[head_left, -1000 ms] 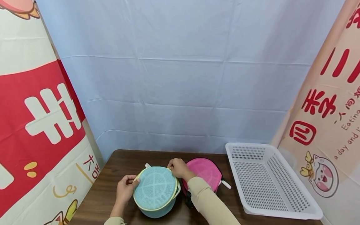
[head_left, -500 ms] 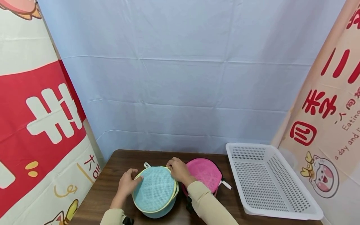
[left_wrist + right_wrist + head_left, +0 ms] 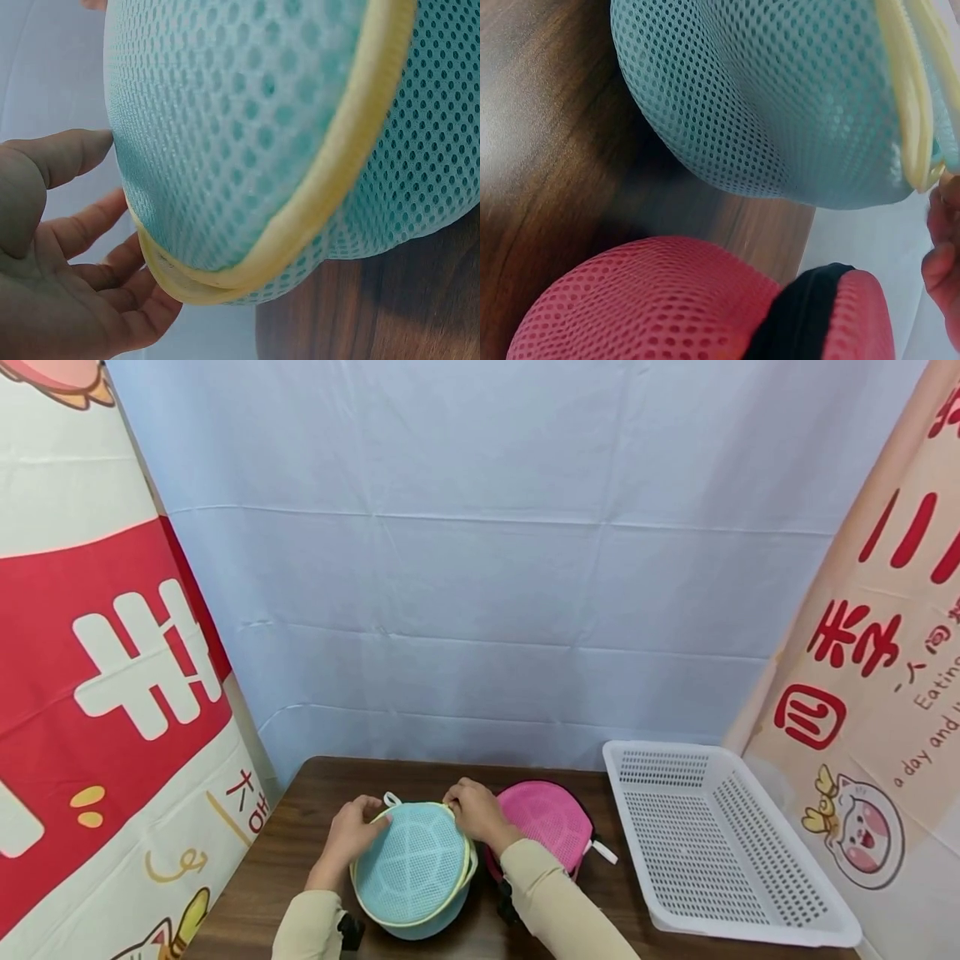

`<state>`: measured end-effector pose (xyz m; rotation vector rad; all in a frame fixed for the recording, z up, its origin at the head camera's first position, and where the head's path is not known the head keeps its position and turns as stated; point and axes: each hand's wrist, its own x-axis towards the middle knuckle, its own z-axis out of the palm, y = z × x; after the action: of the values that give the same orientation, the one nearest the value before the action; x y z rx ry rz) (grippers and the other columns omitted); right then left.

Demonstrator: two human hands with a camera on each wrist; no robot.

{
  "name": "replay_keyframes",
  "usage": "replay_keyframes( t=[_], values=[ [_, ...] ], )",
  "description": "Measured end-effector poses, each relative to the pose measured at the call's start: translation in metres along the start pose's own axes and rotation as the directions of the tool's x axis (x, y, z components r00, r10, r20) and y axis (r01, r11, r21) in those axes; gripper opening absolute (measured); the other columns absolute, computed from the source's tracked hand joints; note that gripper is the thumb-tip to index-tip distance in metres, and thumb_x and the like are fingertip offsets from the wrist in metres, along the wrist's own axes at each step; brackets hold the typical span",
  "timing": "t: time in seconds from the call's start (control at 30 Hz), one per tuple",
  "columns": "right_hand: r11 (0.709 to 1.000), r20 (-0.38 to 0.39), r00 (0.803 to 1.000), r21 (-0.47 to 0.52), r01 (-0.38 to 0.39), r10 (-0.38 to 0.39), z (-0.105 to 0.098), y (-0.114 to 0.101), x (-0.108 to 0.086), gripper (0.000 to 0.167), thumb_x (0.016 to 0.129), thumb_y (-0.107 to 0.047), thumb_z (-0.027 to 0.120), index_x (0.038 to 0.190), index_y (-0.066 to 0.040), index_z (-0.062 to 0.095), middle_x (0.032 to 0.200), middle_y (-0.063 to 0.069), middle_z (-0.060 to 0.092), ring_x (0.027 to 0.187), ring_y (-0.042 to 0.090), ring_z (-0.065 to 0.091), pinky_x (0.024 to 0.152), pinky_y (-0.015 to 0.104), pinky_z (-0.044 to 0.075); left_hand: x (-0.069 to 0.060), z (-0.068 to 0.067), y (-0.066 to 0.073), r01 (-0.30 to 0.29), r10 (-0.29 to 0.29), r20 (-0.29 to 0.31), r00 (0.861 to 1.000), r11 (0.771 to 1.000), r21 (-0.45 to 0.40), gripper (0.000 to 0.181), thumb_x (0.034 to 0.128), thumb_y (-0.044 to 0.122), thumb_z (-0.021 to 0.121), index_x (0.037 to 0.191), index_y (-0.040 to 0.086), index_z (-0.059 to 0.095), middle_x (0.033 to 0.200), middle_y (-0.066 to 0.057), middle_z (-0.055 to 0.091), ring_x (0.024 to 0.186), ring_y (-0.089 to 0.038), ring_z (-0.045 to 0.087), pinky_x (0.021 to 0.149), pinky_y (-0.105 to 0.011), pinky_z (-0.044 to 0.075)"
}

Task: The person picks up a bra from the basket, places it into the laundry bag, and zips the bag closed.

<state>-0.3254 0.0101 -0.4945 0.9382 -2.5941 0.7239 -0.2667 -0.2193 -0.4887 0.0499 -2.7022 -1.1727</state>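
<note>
A light-blue mesh laundry bag (image 3: 411, 868), round with yellow trim and a white loop, stands on the brown table. My left hand (image 3: 355, 831) is at its back left edge. In the left wrist view the thumb (image 3: 79, 154) touches the mesh, and the loosely spread fingers (image 3: 97, 225) rest against the yellow rim. At the back right of the rim, my right hand (image 3: 474, 810) pinches the bag's edge. The right wrist view shows only part of the right hand (image 3: 946, 262), at the trim; what exactly lies between its fingertips is hidden.
A pink mesh bag (image 3: 543, 818) with a black zip edge and white tab sits right of the blue bag, partly behind my right forearm. Farther right stands a white perforated plastic basket (image 3: 633, 843). A pale blue cloth (image 3: 480, 610) hangs behind the table.
My left hand has slid from the left side of the blue bag's rim toward its back, its fingers loosening from the edge. The right hand stays at the rim almost unmoved.
</note>
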Motion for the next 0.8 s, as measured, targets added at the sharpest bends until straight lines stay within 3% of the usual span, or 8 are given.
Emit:
replay_keyframes(
  t=[0.27, 0.4, 0.53, 0.7, 0.8],
  values=[
    [0.996, 0.022, 0.999, 0.086, 0.032, -0.034, 0.000, 0.002, 0.000, 0.014, 0.084, 0.001, 0.061, 0.081, -0.010, 0.070, 0.079, -0.002, 0.059, 0.076, 0.012, 0.057, 0.067, 0.024, 0.047, 0.005, 0.003, 0.000, -0.065, 0.065, 0.008, 0.998, 0.997, 0.037, 0.026, 0.0851, 0.017, 0.067, 0.105, 0.001, 0.063, 0.098, -0.012, 0.058, 0.092, -0.030, 0.053, 0.076, -0.048, 0.043],
    [0.994, 0.011, 0.998, 0.098, 0.054, -0.055, 0.000, 0.002, 0.002, 0.015, 0.083, 0.003, 0.061, 0.079, -0.009, 0.069, 0.078, -0.001, 0.060, 0.077, 0.013, 0.058, 0.068, 0.024, 0.047, 0.011, 0.005, 0.003, -0.116, 0.115, 0.027, 0.993, 0.992, 0.044, 0.022, 0.0855, 0.021, 0.067, 0.103, 0.007, 0.066, 0.099, -0.011, 0.059, 0.100, -0.034, 0.049, 0.079, -0.050, 0.040],
    [0.994, -0.002, 0.998, 0.088, 0.061, -0.061, -0.001, 0.001, 0.004, 0.015, 0.083, 0.005, 0.062, 0.078, -0.009, 0.068, 0.077, -0.001, 0.059, 0.075, 0.014, 0.058, 0.067, 0.025, 0.048, 0.019, 0.010, 0.008, -0.141, 0.139, 0.067, 0.988, 0.990, 0.025, 0.023, 0.0852, 0.024, 0.068, 0.104, 0.011, 0.067, 0.106, -0.013, 0.058, 0.105, -0.037, 0.043, 0.081, -0.051, 0.038],
    [0.995, 0.013, 0.998, 0.084, 0.059, -0.060, -0.001, 0.001, 0.005, 0.016, 0.083, 0.005, 0.061, 0.079, -0.009, 0.068, 0.078, -0.001, 0.058, 0.075, 0.012, 0.057, 0.067, 0.024, 0.047, 0.024, 0.015, 0.015, -0.150, 0.150, 0.135, 0.979, 0.989, -0.010, 0.023, 0.0845, 0.017, 0.067, 0.107, 0.010, 0.068, 0.130, -0.022, 0.044, 0.115, -0.044, 0.032, 0.085, -0.056, 0.034],
    [0.994, 0.013, 0.998, 0.083, 0.067, -0.068, -0.001, 0.001, 0.006, 0.016, 0.083, 0.005, 0.061, 0.079, -0.009, 0.069, 0.079, -0.002, 0.059, 0.076, 0.012, 0.058, 0.068, 0.023, 0.047, 0.028, 0.018, 0.018, -0.141, 0.147, 0.211, 0.966, 0.989, -0.043, 0.024, 0.0848, 0.012, 0.064, 0.108, 0.010, 0.068, 0.128, -0.019, 0.049, 0.116, -0.042, 0.039, 0.086, -0.053, 0.037]
  ],
)
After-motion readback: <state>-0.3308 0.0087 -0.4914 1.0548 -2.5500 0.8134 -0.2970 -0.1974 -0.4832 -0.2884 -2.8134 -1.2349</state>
